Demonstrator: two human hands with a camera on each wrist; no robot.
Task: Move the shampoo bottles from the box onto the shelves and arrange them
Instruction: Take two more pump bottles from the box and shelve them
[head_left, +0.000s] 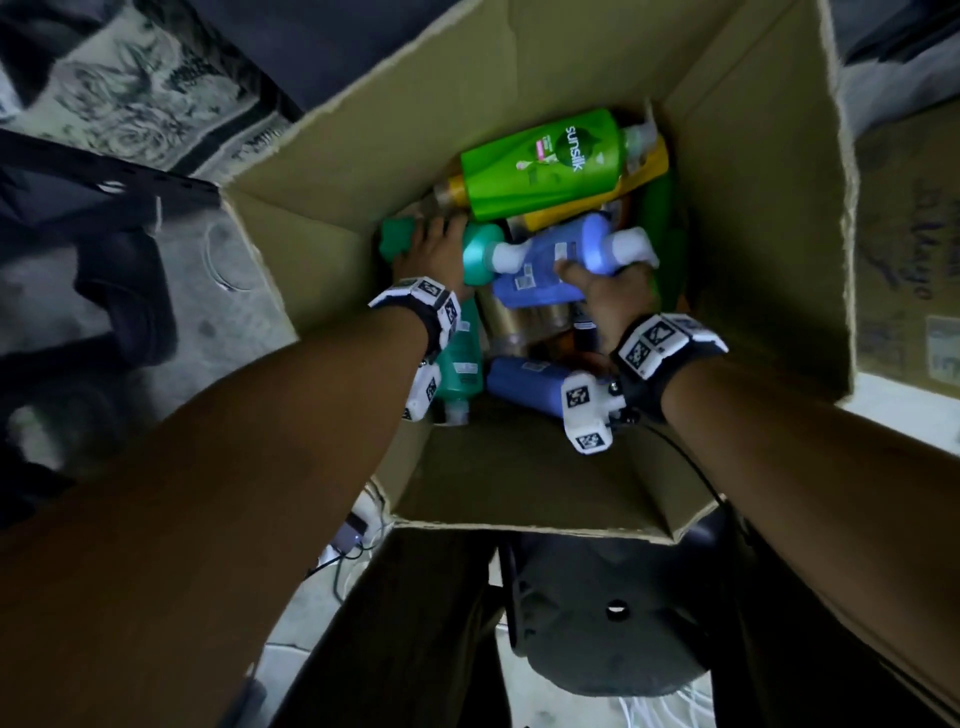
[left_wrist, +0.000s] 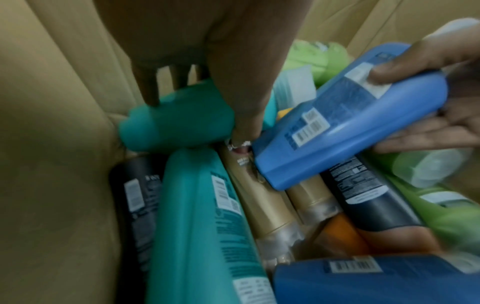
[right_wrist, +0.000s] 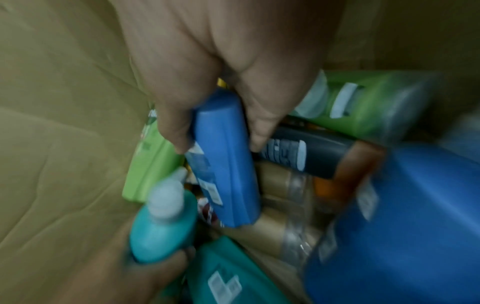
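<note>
Both hands are down inside an open cardboard box (head_left: 753, 218) full of lying shampoo bottles. My left hand (head_left: 434, 249) grips a teal bottle (head_left: 475, 254) with a white cap, its body also seen in the left wrist view as the teal bottle (left_wrist: 176, 123) under my fingers (left_wrist: 150, 90). My right hand (head_left: 608, 291) grips a blue bottle (head_left: 561, 260) with a white cap, thumb on its label; the blue bottle (right_wrist: 226, 164) sits between thumb and fingers. A large green Sunsilk bottle (head_left: 545, 161) lies on top at the far side.
More bottles lie below: gold (left_wrist: 262, 201), dark (left_wrist: 363, 189), another teal (left_wrist: 202, 226), another blue (head_left: 524, 384), yellow (head_left: 644, 171). A second cardboard box (head_left: 909, 249) stands to the right. A patterned rug (head_left: 130, 88) and dark objects lie to the left.
</note>
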